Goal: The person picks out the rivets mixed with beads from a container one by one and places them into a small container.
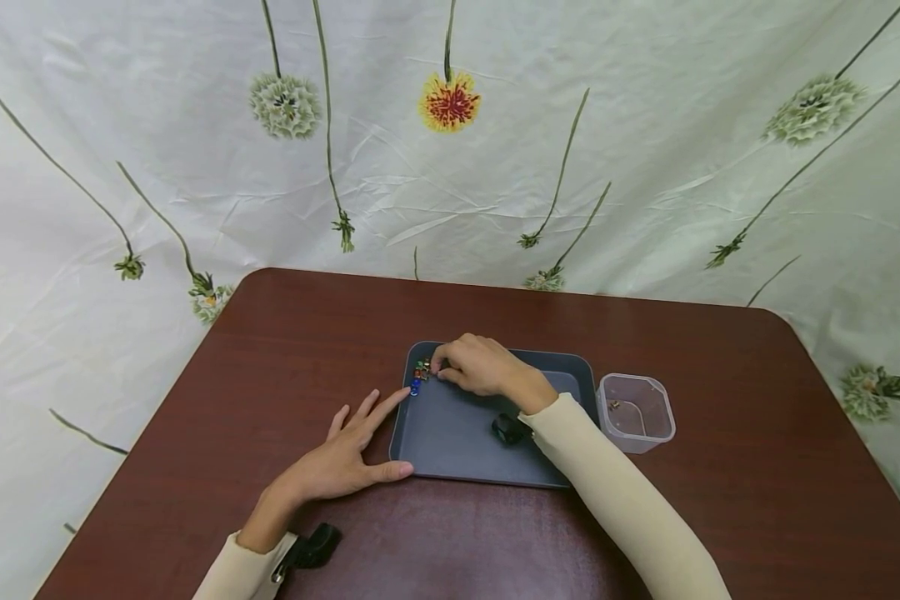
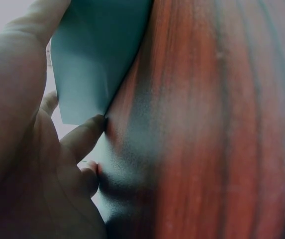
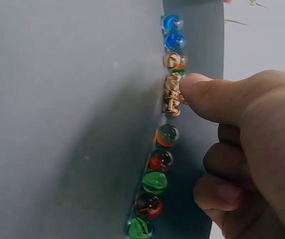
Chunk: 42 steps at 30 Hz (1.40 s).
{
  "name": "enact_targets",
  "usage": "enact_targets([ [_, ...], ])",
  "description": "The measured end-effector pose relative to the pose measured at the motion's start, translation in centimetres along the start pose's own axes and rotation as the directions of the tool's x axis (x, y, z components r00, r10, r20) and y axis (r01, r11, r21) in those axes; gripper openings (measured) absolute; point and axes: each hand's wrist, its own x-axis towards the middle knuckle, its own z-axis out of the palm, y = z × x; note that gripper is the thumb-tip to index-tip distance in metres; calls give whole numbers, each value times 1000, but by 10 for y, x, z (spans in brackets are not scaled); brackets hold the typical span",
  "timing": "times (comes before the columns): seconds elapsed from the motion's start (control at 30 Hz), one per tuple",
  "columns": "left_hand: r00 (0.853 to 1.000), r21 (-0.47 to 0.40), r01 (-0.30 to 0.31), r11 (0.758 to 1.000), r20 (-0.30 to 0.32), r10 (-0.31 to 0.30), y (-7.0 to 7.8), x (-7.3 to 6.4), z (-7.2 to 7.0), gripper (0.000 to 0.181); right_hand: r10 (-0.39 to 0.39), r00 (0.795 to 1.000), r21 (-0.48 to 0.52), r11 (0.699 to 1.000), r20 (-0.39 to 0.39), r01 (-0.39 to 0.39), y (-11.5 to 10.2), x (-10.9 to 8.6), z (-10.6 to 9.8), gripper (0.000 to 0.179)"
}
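A shallow grey tray (image 1: 465, 446) lies on the table. Along its left wall, marbles (image 3: 161, 159) form a row: blue ones at one end, clear ones with red or orange, and green ones. My right hand (image 1: 482, 365) reaches over the tray to this row. Its thumb and fingers pinch a small gold-coloured piece (image 3: 172, 92) between the marbles; the thumb covers part of it, so its exact kind is unclear. My left hand (image 1: 345, 458) spreads with straight fingers, the index fingertip and thumb touching the tray's left side and near corner.
To the right of the tray stands a clear plastic box (image 1: 639, 447) with a few small gold bits inside. The brown wooden table (image 1: 757, 433) meets a white floral cloth (image 1: 645, 150) at the back. Dark cameras sit on both wrists.
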Motion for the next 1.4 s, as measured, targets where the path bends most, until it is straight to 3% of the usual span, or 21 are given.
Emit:
enact_targets([
  [0.93,1000,17,3,1000,4,-3,1,1,1,94,-8,993,32,999,-118,12,-1,-28,-25,17],
  [1.4,1000,24,10,1000,2,-10,0,1,1,93,8,992,22,1000,-123,-5,0,-41,-36,17],
])
